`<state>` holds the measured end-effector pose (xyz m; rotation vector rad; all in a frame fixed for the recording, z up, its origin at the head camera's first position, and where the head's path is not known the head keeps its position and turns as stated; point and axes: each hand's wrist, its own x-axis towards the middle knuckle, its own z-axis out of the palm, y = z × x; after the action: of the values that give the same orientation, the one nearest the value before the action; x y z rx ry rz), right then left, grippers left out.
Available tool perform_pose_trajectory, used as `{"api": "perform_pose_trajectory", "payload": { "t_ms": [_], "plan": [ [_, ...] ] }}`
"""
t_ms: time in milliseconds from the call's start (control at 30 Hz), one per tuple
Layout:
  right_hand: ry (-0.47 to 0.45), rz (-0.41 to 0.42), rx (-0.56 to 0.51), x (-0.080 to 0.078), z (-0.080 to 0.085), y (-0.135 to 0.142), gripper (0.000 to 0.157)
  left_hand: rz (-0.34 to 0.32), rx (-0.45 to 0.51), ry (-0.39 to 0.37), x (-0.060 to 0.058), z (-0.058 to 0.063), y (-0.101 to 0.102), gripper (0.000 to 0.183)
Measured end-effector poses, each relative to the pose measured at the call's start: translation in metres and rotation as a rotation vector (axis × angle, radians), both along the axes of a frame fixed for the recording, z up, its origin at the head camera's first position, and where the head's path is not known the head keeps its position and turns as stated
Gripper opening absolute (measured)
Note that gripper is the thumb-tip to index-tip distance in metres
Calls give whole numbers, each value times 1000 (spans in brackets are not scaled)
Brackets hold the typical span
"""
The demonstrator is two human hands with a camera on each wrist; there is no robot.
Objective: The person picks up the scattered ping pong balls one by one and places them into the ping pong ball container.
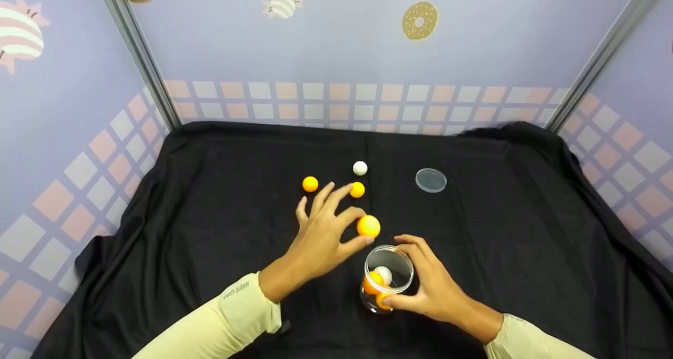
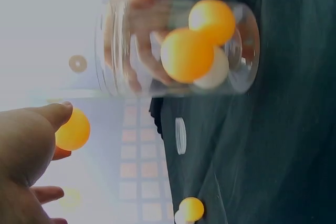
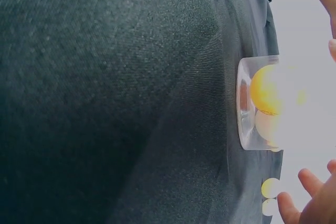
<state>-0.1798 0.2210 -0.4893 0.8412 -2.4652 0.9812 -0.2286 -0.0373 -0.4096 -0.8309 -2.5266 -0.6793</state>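
Note:
My left hand (image 1: 320, 233) pinches an orange ping-pong ball (image 1: 368, 226) between thumb and index finger, close to the jar's mouth at its upper left. The other fingers spread away from the ball. With thumb and fingers curled round its right side, my right hand (image 1: 439, 290) grips a clear round jar (image 1: 388, 290) near the rim. The jar is lidless and upright. Inside it lie two orange balls (image 2: 187, 55) and a white ball (image 2: 214, 71); the left wrist view shows them through the wall.
Beyond my left hand, an orange ball (image 1: 310, 184), another orange ball (image 1: 357, 190) and a white ball (image 1: 360, 168) lie on the black cloth (image 1: 236, 227). A clear round lid (image 1: 431, 180) lies farther right. Patterned walls (image 1: 342, 49) enclose the back and sides.

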Motion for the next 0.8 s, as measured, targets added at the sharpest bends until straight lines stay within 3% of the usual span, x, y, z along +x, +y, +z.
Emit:
{"api": "perform_pose_trajectory", "payload": {
  "t_ms": [333,800],
  "plan": [
    [29,9,24,0,1,-1,80,-93,-24,9,24,4,7,36],
    [-49,-32,47,1,1,0,84,-160,-42,0,37,2,17,36]
  ]
}}
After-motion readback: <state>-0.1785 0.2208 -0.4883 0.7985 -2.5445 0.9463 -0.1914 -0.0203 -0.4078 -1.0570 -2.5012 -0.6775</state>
